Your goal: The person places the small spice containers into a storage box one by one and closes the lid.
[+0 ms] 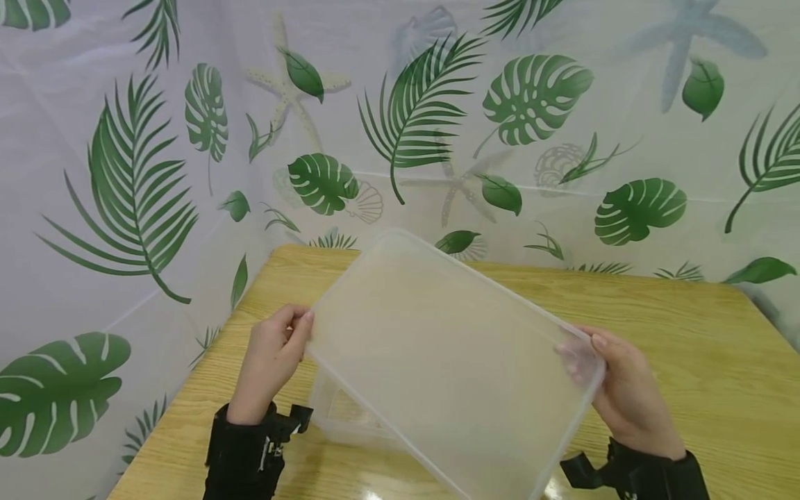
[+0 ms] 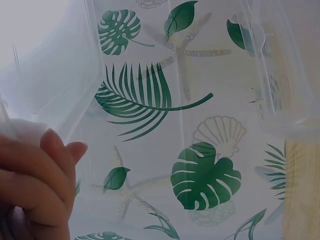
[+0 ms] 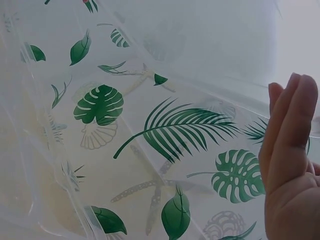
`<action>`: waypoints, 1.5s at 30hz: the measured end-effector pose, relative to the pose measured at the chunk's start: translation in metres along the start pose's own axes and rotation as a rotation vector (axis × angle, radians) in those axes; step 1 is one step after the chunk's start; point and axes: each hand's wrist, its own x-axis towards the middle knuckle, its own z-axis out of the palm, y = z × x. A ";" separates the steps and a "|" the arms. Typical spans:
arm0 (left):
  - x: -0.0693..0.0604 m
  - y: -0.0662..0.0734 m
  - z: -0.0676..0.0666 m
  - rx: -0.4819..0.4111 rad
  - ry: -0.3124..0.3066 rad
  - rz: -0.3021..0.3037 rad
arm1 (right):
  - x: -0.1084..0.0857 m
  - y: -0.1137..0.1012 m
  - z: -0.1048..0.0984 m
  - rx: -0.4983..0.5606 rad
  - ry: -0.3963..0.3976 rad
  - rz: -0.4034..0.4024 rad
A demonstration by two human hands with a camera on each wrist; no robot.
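A large translucent plastic lid point(image 1: 450, 368), rectangular with a raised rim, is held tilted in the air between both hands. My left hand point(image 1: 278, 361) pinches its left edge between thumb and fingers. At its right corner my right hand point(image 1: 634, 389) grips the rim, with the thumb on the near face and fingers showing faintly through the plastic. Under the lid a clear plastic box point(image 1: 350, 417) stands on the table, mostly hidden. The left wrist view shows curled left fingers point(image 2: 40, 175) by the lid; in the right wrist view the right fingers point(image 3: 290, 125) look fairly straight against it.
The table point(image 1: 706, 389) has a yellow wood-grain top. Behind it and along its left side hangs a white sheet point(image 1: 237, 42) printed with green leaves, starfish and shells. Black camera bands point(image 1: 240, 451) sit on both wrists.
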 end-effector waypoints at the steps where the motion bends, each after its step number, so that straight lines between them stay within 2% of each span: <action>1: 0.000 0.000 0.000 0.002 0.002 -0.003 | 0.000 0.000 0.000 -0.003 0.007 -0.004; 4: 0.000 0.000 0.001 0.017 0.017 -0.020 | -0.001 0.001 -0.001 0.006 0.026 -0.010; 10: 0.001 0.001 0.002 0.044 0.078 -0.039 | -0.001 0.003 -0.003 0.107 0.033 -0.022; 18: 0.000 0.001 0.002 0.081 0.152 0.002 | 0.003 0.006 0.004 0.078 0.206 -0.044; 23: 0.000 0.001 0.002 0.090 0.176 0.026 | 0.003 0.009 0.009 -0.052 0.260 -0.074; 31: 0.001 0.001 0.001 0.092 0.180 0.010 | 0.003 0.014 0.015 -0.275 0.322 -0.103; 39: 0.001 0.001 0.002 0.118 0.166 0.015 | 0.002 0.010 0.020 -0.474 0.352 0.000; 45: 0.000 0.001 0.002 0.141 0.154 0.027 | 0.002 0.007 0.020 -0.579 0.308 0.100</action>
